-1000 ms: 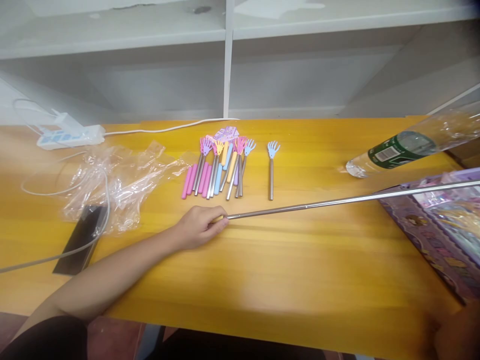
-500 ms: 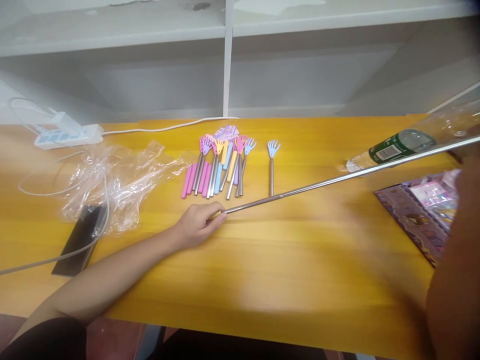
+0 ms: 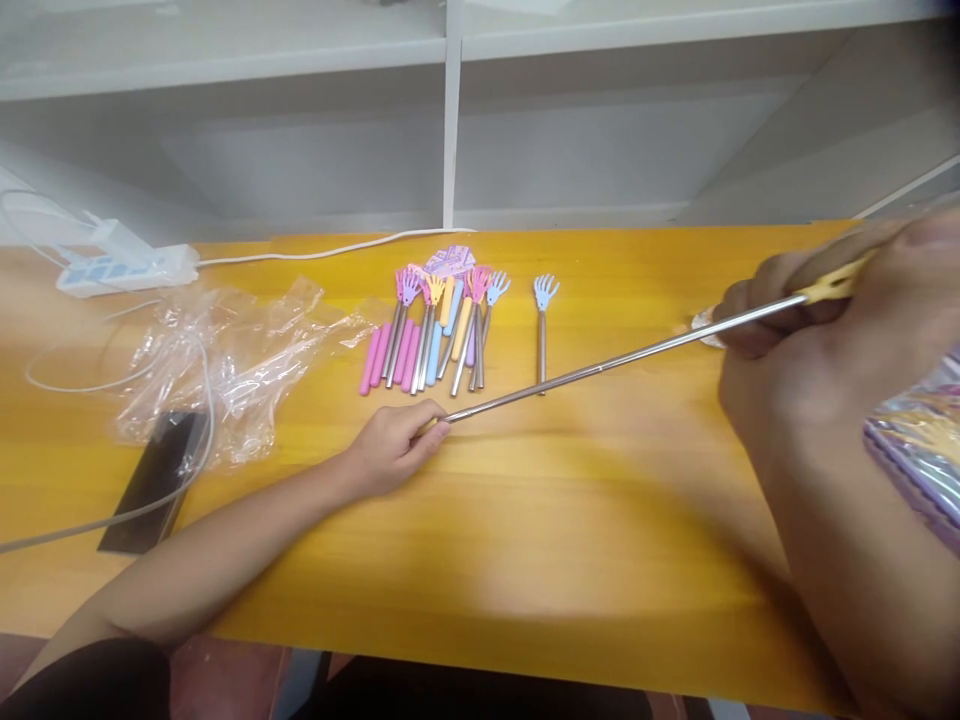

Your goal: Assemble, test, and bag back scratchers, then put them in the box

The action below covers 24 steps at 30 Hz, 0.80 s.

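Observation:
A metal telescopic rod (image 3: 600, 369) with a yellow end runs slantwise over the table. My left hand (image 3: 397, 445) is closed round its lower left end. At the right, my right hand (image 3: 825, 310) grips the yellow head end, its fingers wrapped round it. Behind my left hand lies a group of small back scratchers (image 3: 431, 340) with hand-shaped heads and pink, blue, yellow and purple handles. One blue-headed scratcher (image 3: 542, 340) lies apart from them, just behind the rod.
Crumpled clear plastic bags (image 3: 247, 360) and a black phone (image 3: 154, 485) lie on the left, with a white power strip (image 3: 127, 270) and cables. A purple box (image 3: 911, 480) is partly hidden by my right arm. Grey shelving (image 3: 450, 130) stands behind.
My right hand has come into view from the right edge, holding the rod's yellow head, and the visible rod is shorter. It now covers most of the bottle. My left hand has barely moved.

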Each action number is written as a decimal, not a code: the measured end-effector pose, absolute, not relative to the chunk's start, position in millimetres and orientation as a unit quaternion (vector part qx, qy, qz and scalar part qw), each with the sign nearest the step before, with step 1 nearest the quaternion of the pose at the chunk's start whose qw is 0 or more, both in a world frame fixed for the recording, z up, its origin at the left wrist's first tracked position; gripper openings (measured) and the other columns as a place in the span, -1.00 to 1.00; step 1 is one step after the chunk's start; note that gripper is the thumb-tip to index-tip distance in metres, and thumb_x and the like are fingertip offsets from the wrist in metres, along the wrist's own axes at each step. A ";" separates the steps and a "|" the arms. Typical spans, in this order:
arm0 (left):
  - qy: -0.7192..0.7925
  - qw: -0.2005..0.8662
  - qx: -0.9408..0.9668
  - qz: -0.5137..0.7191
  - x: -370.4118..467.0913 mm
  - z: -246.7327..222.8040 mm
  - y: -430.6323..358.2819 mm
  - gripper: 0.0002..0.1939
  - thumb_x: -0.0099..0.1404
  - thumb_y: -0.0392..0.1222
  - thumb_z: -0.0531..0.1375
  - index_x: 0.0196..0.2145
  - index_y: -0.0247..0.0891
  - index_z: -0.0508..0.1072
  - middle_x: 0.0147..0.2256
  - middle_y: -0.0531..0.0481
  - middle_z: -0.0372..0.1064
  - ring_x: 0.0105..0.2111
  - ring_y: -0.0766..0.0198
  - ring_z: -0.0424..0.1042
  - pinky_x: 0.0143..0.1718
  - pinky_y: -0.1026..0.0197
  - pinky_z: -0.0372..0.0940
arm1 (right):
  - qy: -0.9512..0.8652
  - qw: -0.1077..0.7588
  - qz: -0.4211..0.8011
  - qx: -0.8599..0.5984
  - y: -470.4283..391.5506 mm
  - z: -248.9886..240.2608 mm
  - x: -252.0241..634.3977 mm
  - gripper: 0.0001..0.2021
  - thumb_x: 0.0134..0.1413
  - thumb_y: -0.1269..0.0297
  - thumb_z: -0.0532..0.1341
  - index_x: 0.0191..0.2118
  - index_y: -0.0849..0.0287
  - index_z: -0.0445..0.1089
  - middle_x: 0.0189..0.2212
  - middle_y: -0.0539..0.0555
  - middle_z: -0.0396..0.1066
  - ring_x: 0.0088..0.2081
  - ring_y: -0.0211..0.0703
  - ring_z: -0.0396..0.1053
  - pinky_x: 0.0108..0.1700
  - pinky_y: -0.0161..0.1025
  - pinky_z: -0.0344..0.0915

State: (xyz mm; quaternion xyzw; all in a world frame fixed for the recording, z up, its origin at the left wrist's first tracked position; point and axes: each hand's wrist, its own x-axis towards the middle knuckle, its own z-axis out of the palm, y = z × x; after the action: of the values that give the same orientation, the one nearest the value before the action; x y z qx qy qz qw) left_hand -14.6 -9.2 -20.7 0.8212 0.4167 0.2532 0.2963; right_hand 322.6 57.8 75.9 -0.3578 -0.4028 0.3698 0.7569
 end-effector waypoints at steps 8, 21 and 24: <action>0.418 0.283 0.828 0.246 -14.8 -22.4 -10.5 -0.69 0.63 -0.03 0.02 -0.19 -0.22 0.44 -0.41 0.06 0.43 -0.46 0.31 0.38 -0.33 0.25 0.23 | -0.496 0.751 0.294 -0.322 46.3 52.6 299.2 -0.45 0.31 0.04 0.39 -0.57 0.12 0.15 -0.66 -0.13 -0.10 -0.66 -0.42 -0.04 -0.60 -0.33 -0.18; 0.350 0.211 0.877 0.253 -11.5 -28.3 -12.8 -0.66 0.68 -0.05 -0.05 -0.15 -0.22 0.43 -0.42 0.05 0.50 -0.48 0.28 0.45 -0.39 0.24 0.24 | -0.600 0.642 0.372 -0.299 -5.0 -18.3 237.4 -0.54 0.58 0.12 0.07 -0.45 0.15 0.15 -0.56 -0.03 0.03 -0.53 -0.27 0.05 -0.45 -0.22 -0.06; 0.340 0.196 0.885 0.250 -11.0 -28.7 -13.9 -0.67 0.68 -0.06 -0.04 -0.14 -0.23 0.43 -0.42 0.05 0.51 -0.48 0.28 0.46 -0.41 0.24 0.25 | -0.640 0.565 0.407 -0.324 -16.9 -33.6 229.4 -0.54 0.62 0.11 -0.02 -0.42 0.14 0.11 -0.53 -0.03 0.02 -0.50 -0.26 0.02 -0.42 -0.19 -0.05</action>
State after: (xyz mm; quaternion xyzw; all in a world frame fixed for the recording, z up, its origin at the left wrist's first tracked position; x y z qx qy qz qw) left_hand -11.0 -13.9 -28.7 0.8852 0.3397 0.2503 0.1960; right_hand 229.4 -16.9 -33.6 -0.3244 -0.6405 0.4068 0.5648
